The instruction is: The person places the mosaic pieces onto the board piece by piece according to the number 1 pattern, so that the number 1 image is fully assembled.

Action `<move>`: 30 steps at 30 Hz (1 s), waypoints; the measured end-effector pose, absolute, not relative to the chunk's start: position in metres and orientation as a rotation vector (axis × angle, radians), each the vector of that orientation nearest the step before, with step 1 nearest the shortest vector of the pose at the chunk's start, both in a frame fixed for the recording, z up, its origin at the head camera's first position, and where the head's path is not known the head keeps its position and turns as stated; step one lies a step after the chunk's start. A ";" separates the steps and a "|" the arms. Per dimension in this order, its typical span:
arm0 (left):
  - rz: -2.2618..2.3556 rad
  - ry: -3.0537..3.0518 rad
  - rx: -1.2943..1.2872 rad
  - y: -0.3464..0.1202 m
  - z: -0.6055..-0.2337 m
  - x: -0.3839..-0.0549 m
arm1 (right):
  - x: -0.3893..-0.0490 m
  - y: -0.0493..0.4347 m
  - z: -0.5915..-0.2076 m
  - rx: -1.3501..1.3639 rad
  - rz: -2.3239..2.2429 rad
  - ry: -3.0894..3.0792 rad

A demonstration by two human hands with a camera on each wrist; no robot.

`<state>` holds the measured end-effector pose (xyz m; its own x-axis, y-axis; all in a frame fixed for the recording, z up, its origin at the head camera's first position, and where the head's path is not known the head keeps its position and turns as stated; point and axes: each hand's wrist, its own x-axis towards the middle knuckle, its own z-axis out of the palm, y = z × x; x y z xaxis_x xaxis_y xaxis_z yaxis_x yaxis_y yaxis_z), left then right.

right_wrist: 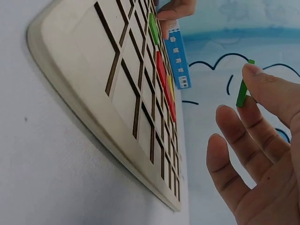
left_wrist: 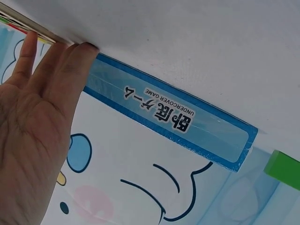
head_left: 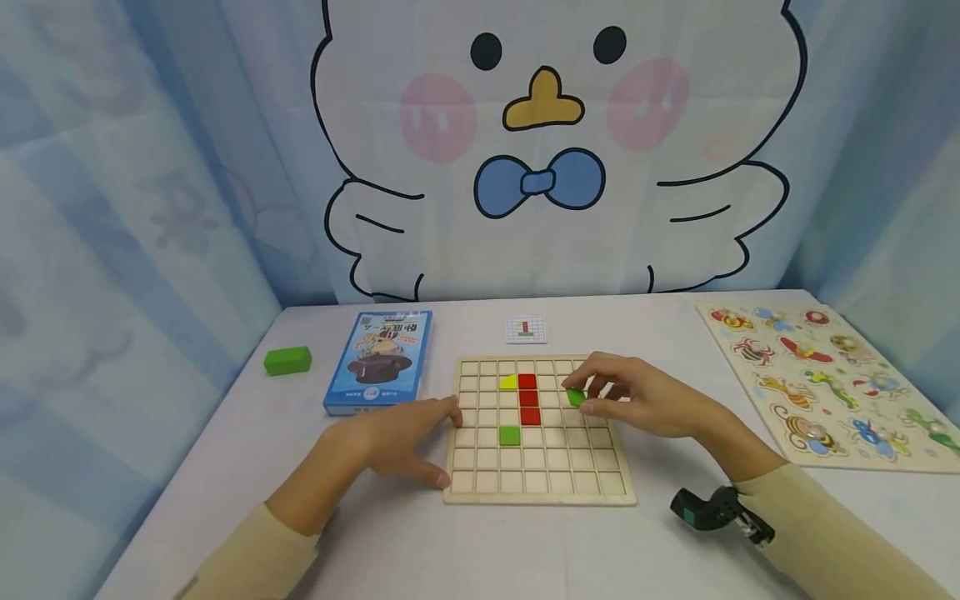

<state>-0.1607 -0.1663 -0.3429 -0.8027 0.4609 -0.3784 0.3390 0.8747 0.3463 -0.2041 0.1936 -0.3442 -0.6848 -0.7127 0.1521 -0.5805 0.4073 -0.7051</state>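
A wooden grid board (head_left: 540,482) lies flat on the table. In its grid sit three red tiles (head_left: 528,398) in a column, a yellow triangular tile (head_left: 508,382) left of the top one, and a green square tile (head_left: 510,436) lower down. My right hand (head_left: 637,396) pinches a small green tile (right_wrist: 243,91) between thumb and forefinger, above the board's right side; the other fingers hang loosely curled. Along the board's left edge, my left hand (head_left: 397,437) rests with fingers extended and thumb spread, touching the edge. Its palm (left_wrist: 35,140) fills the left wrist view's left side.
A blue game box (head_left: 382,358) stands just beyond my left hand, a green block (head_left: 287,361) left of it. Behind the board lies a small pattern card (head_left: 526,330). An insect puzzle board (head_left: 832,375) is at the right. A black wrist device (head_left: 712,508) sits by my right sleeve.
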 end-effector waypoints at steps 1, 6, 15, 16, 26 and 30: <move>0.371 2.581 0.581 -0.166 -0.343 -0.161 | -0.205 0.193 -0.345 -1.165 -1.148 2.477; 0.397 2.563 0.585 -0.166 -0.343 -0.160 | -0.206 0.186 -0.347 -1.196 -1.181 2.424; 0.371 2.571 0.619 -0.163 -0.342 -0.162 | -0.209 0.176 -0.349 -1.218 -1.165 2.388; 0.371 2.572 0.620 -0.163 -0.342 -0.162 | -0.210 0.175 -0.350 -1.221 -1.168 2.384; 0.364 2.575 0.610 -0.164 -0.341 -0.162 | -0.212 0.163 -0.356 -1.260 -1.183 2.368; 0.360 2.576 0.598 -0.165 -0.341 -0.161 | -0.213 0.157 -0.360 -1.275 -1.154 2.373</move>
